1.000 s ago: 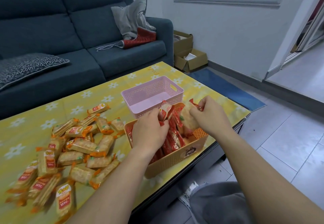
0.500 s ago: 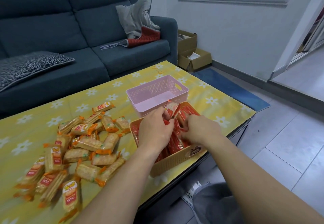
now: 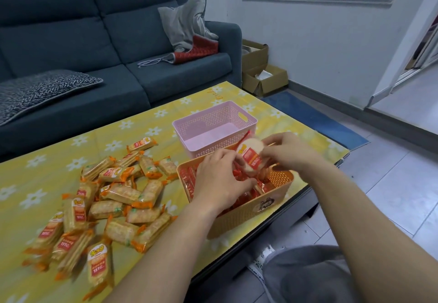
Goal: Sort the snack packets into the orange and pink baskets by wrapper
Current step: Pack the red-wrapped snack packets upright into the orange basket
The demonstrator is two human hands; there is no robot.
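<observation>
Red-labelled packet (image 3: 251,159), pinched between left hand (image 3: 219,184) and right hand (image 3: 288,151), hangs over the orange basket (image 3: 248,215); pink basket (image 3: 206,147) just beyond.

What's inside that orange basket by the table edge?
Red-wrapped packets lie in the orange basket. The left hand and right hand hold a round packet above it; the left covers the middle, so how full it is cannot be seen.
</observation>
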